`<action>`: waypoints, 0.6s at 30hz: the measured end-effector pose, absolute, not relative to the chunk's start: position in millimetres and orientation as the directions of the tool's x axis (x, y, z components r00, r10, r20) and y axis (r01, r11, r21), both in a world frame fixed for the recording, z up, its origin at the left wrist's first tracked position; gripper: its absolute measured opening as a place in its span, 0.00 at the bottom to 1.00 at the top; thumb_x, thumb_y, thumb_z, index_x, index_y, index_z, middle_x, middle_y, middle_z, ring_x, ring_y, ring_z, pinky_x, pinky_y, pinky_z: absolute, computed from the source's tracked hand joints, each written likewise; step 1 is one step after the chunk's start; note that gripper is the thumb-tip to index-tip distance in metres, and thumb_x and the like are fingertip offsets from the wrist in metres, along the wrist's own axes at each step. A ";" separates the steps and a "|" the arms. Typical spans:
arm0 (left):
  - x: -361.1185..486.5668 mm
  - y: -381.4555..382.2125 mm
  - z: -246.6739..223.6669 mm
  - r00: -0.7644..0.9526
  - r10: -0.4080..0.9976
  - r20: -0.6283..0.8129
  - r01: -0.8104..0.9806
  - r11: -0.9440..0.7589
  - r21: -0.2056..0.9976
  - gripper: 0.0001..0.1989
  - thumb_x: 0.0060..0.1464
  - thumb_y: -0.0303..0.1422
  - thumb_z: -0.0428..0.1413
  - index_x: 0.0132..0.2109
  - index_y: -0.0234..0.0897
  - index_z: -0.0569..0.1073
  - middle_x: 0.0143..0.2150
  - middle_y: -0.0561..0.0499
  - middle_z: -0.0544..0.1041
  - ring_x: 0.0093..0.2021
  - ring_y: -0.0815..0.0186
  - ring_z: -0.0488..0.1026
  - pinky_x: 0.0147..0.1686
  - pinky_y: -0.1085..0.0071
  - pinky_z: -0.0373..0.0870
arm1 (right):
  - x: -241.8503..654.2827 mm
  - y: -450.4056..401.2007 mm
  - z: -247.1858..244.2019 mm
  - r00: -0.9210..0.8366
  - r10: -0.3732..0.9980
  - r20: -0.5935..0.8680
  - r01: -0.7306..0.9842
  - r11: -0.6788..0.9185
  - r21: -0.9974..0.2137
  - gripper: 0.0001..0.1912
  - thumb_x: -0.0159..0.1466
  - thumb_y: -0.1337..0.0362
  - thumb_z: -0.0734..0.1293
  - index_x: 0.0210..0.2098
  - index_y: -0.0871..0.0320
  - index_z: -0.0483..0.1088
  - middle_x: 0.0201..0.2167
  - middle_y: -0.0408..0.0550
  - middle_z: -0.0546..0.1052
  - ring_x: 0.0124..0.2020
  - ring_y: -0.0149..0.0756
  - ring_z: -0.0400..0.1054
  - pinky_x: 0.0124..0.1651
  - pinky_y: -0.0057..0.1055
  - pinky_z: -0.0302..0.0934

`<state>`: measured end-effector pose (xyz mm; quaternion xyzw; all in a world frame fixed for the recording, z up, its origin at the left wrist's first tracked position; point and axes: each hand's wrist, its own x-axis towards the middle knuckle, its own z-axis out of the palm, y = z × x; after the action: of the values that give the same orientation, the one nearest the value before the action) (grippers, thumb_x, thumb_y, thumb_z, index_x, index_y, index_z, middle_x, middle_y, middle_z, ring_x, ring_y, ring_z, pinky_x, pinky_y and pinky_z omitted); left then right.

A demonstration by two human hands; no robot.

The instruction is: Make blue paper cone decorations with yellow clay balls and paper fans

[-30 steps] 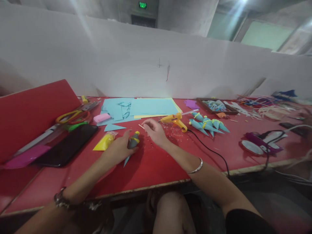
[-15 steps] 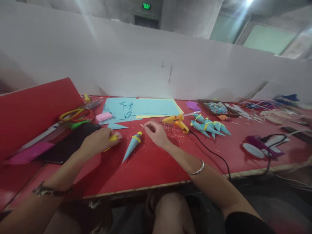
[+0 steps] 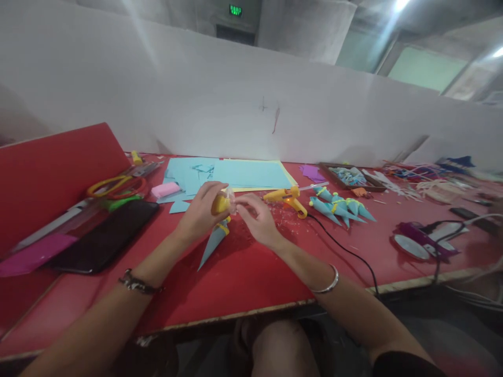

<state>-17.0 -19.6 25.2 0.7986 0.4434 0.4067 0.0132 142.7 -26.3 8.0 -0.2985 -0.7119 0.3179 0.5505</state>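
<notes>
A soft-looking yellow lump [image 3: 221, 204] in clear plastic wrap [image 3: 231, 198] is in my left hand [image 3: 202, 207], fingers curled around it. My right hand [image 3: 257, 217] meets it, thumb and forefinger pinched together at the edge of the wrap. What lies between those fingertips is too small to make out. Just below both hands, a light-blue paper cone [image 3: 213, 243] with a yellow trim lies on the red table [image 3: 243, 283], its top partly covered by my left hand. To the right rests a yellow hot glue gun [image 3: 288, 198] with its light glowing.
Several finished blue cones [image 3: 341, 207] lie beyond the glue gun, whose black cord [image 3: 341, 243] runs over the front edge. Blue paper sheets [image 3: 251, 173] are at the back. On the left are scissors [image 3: 110, 187], a black phone [image 3: 106, 241] and a pink block [image 3: 165, 189].
My left hand has moved right and up with the wrapped yellow lump, from beside the cone to above its top. The right hand stays almost in place, now touching the wrap.
</notes>
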 end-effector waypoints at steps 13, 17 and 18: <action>-15.2 -25.6 12.2 0.469 0.595 0.652 0.689 -0.709 0.151 0.17 0.55 0.29 0.51 0.52 0.34 0.64 0.47 0.42 0.71 0.44 0.61 0.71 0.41 0.65 0.71 | 145.7 -23.1 7.6 -0.304 0.708 0.637 0.297 0.706 -0.643 0.03 0.58 0.67 0.63 0.30 0.58 0.70 0.26 0.43 0.68 0.30 0.30 0.63 0.32 0.27 0.62; -13.5 -26.4 11.7 0.502 0.554 0.665 0.699 -0.713 0.066 0.17 0.56 0.28 0.49 0.53 0.33 0.62 0.46 0.41 0.72 0.41 0.60 0.72 0.36 0.65 0.72 | 143.2 -25.9 6.8 -0.268 0.666 0.696 0.242 0.746 -0.620 0.02 0.57 0.67 0.64 0.29 0.57 0.69 0.26 0.42 0.66 0.29 0.29 0.63 0.31 0.27 0.63; -12.5 -27.0 12.0 0.505 0.549 0.666 0.705 -0.707 0.049 0.17 0.55 0.28 0.49 0.53 0.33 0.62 0.46 0.40 0.72 0.41 0.60 0.72 0.36 0.65 0.72 | 142.0 -26.9 6.6 -0.239 0.659 0.713 0.230 0.752 -0.618 0.01 0.57 0.67 0.64 0.30 0.57 0.69 0.27 0.42 0.67 0.29 0.29 0.63 0.31 0.27 0.63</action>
<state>-12.5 -27.0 12.0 0.8598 0.3647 0.3384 -0.1152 142.0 -26.9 6.6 -0.2915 -0.7621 0.1973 0.5435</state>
